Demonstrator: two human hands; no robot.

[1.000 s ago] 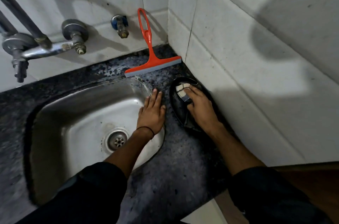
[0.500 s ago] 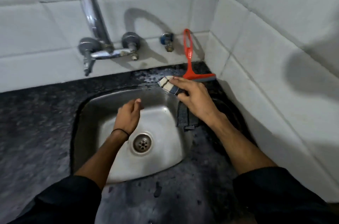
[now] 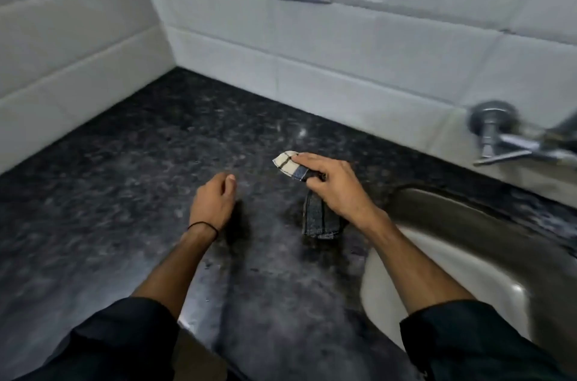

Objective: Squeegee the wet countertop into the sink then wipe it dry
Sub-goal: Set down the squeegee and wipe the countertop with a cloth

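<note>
Our right hand (image 3: 335, 190) pinches a striped cloth (image 3: 313, 193) over the dark granite countertop (image 3: 125, 162), just left of the steel sink (image 3: 468, 255). Our left hand (image 3: 212, 202) hovers beside it, fingers loosely curled, holding nothing.

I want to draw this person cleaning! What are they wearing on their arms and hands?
No gloves: both hands are bare. The left hand has a thin black band around its wrist. The right hand wears nothing. Both arms have dark sleeves pushed up near the elbows, leaving the forearms uncovered.
</note>
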